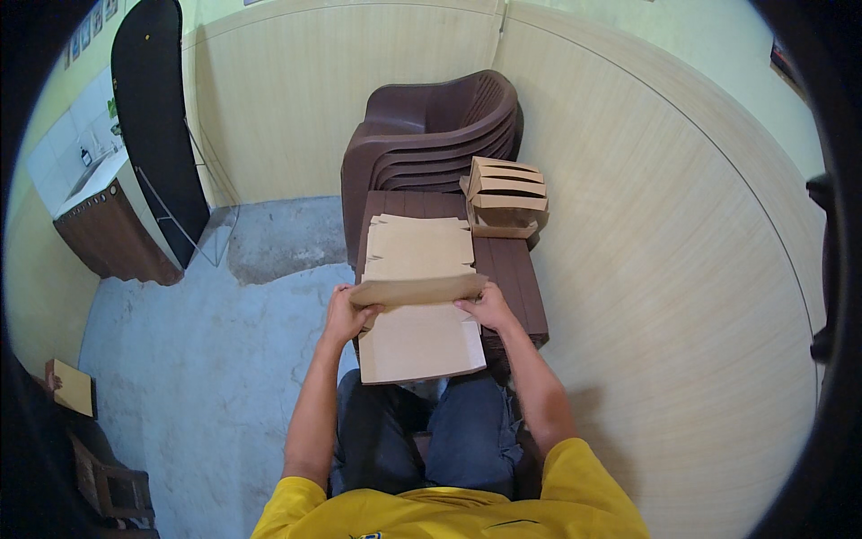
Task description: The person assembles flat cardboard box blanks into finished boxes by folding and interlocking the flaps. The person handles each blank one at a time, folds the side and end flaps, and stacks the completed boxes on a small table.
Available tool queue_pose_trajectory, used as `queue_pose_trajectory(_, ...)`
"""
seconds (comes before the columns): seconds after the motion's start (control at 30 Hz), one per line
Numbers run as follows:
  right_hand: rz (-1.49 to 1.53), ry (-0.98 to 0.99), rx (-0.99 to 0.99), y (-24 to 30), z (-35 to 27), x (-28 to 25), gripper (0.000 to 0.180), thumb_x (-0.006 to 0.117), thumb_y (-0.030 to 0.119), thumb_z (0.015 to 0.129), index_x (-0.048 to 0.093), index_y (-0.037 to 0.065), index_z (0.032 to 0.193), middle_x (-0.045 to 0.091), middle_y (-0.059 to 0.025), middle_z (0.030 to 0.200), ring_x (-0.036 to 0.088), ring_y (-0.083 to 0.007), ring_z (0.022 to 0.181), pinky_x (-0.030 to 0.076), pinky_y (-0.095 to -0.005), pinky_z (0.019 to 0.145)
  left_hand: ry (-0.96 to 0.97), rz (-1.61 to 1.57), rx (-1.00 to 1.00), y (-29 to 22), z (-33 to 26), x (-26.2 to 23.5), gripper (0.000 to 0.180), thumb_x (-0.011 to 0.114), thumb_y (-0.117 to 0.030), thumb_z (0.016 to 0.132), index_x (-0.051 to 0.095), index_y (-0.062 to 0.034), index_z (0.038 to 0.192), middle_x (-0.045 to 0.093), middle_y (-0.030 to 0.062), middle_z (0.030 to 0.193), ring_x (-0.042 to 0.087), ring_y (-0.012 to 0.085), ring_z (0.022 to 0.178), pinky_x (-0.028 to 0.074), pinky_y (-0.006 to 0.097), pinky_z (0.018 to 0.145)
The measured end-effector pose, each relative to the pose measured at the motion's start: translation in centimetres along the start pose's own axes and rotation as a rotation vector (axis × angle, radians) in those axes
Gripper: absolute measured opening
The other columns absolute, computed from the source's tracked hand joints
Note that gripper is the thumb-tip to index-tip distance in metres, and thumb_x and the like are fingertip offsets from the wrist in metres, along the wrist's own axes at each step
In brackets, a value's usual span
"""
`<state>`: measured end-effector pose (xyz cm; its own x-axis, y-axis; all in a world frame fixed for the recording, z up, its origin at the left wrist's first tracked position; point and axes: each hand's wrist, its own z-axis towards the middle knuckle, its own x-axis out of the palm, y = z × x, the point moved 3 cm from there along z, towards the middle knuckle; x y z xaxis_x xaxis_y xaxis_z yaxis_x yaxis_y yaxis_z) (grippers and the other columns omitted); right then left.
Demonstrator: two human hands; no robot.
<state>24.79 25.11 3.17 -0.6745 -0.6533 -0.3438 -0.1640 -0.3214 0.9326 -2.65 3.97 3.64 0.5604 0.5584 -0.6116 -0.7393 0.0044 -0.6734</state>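
A flat brown cardboard box blank [420, 344] lies across the near end of a dark brown table, its front edge over my lap. One panel of it stands raised as a flap between my hands. My left hand [347, 313] grips the flap's left end, thumb on the near side. At the right end, my right hand [486, 307] pinches the same flap in the same way. Beyond the flap, more flat cardboard [419, 244] with notched edges rests on the table; whether it is part of the same piece I cannot tell.
Folded cardboard boxes [508, 193] are stacked at the table's [514, 278] far right. Brown plastic chairs [431, 126] stand stacked behind it. A wood-panelled wall [664, 269] curves along the right. Leftward are a black ironing board [153, 126] and a sink counter [99, 184].
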Motion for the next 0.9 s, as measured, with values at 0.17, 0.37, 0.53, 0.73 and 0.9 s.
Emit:
queue_pose_trajectory(0.17,0.124,-0.013,-0.004,-1.4,-0.6,-0.1,0.021,0.087,0.002,0.085,0.083,0.003,0.105,0.082,-0.0065,0.107,0.070,-0.0165,0.105,0.056,-0.0352,0.099,0.105,-0.124,-0.072,0.6,-0.5,0.1,0.022,0.085,-0.014,0.083,0.084,-0.0111,0.105,0.080,0.0106,0.103,0.070,0.0330,0.102,0.048,0.043,0.100)
queue_pose_trajectory(0.37,0.157,0.069,-0.184,-1.9,-0.2,-0.1,0.013,0.080,0.005,0.083,0.088,0.011,0.092,0.084,-0.0103,0.107,0.064,-0.0282,0.129,0.046,-0.0443,0.115,0.000,-0.096,0.274,-0.3,-2.2,-0.1,0.026,0.085,-0.011,0.079,0.086,-0.0143,0.105,0.083,0.0044,0.114,0.076,0.0273,0.103,0.050,0.042,0.098)
queue_pose_trajectory(0.53,-0.106,0.063,-0.244,-0.9,-1.2,-0.4,0.019,0.076,0.009,0.086,0.089,0.014,0.100,0.083,-0.0083,0.116,0.056,-0.0296,0.138,0.039,-0.0453,0.122,0.111,-0.125,0.261,-0.4,-3.3,-0.7,0.032,0.083,-0.013,0.083,0.085,-0.0174,0.115,0.082,0.0023,0.123,0.076,0.0249,0.114,0.050,0.042,0.105)
queue_pose_trajectory(0.73,-0.378,0.039,-0.255,-0.3,-2.5,-1.4,0.038,0.070,0.003,0.090,0.089,0.029,0.109,0.057,-0.0092,0.160,0.034,-0.0338,0.154,0.026,-0.0458,0.132,0.279,0.159,0.387,-1.4,-3.5,-1.7,0.041,0.078,-0.017,0.088,0.081,-0.0196,0.129,0.076,-0.0034,0.138,0.067,0.0250,0.132,0.049,0.043,0.113)
queue_pose_trajectory(0.9,-0.466,0.182,-0.022,0.8,-1.5,-2.5,0.042,0.066,0.006,0.094,0.088,0.038,0.110,0.046,-0.0125,0.167,0.029,-0.0365,0.158,0.025,-0.0469,0.132,0.367,0.392,0.390,-3.5,-3.9,-3.3,0.043,0.069,-0.015,0.092,0.078,-0.0200,0.134,0.073,-0.0030,0.144,0.059,0.0267,0.142,0.047,0.045,0.117)
